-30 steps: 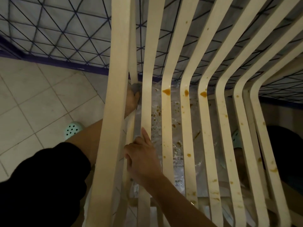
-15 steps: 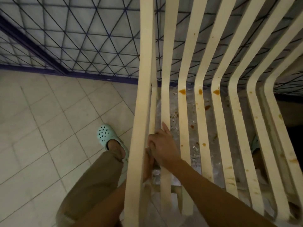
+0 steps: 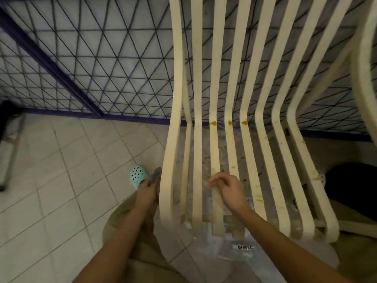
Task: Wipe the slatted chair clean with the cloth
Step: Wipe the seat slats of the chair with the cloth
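Observation:
The cream slatted chair [image 3: 197,139] fills the middle and right of the view, its seat slats spotted with orange-brown stains near the bend and further right. My left hand [image 3: 148,189] is just outside the leftmost slat and grips a grey cloth [image 3: 155,176] that sticks up past the fingers. My right hand [image 3: 226,190] hovers over the seat slats near their front ends, fingers loosely curled, holding nothing.
A dark diamond-mesh fence [image 3: 102,68] stands behind the chair. Pale floor tiles [image 3: 61,170] spread to the left. A clear plastic sheet with a label [image 3: 245,247] lies under the seat. My foot in a mint clog [image 3: 138,176] stands by the left slat.
My left hand has come out from behind the leftmost slat to its outer side with the cloth. My right hand has lifted off the slat and shifted right. The view has pulled back.

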